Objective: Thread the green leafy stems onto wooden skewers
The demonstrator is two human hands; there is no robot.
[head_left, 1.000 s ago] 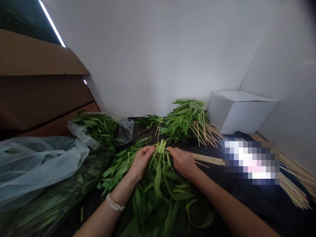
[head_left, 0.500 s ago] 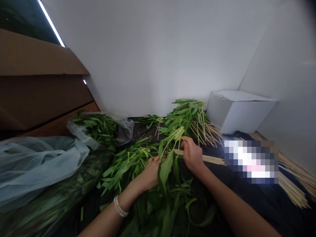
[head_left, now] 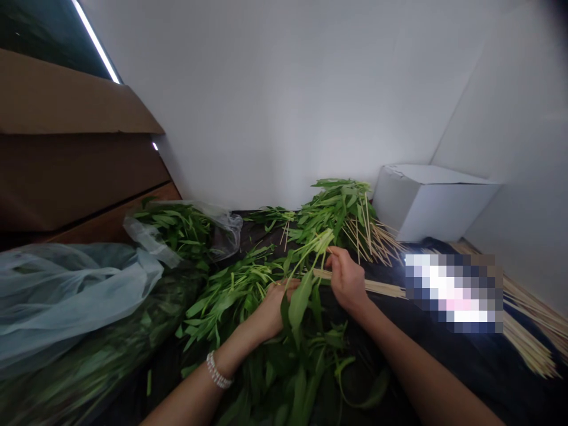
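On black cloth (head_left: pixel 444 367), left hand (head_left: pixel 270 310) and right hand (head_left: pixel 348 281) hold greens (head_left: pixel 300 300).

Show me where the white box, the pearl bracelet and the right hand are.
white box (head_left: pixel 444 210), head view, its front side.
pearl bracelet (head_left: pixel 218 371), head view, its middle beads.
right hand (head_left: pixel 348 283), head view, back of the hand.

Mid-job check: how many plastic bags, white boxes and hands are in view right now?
Plastic bags: 2, the pale blue bag and the clear bag
White boxes: 1, the white box
Hands: 2, the left hand and the right hand, both gripping green stems
Total: 5
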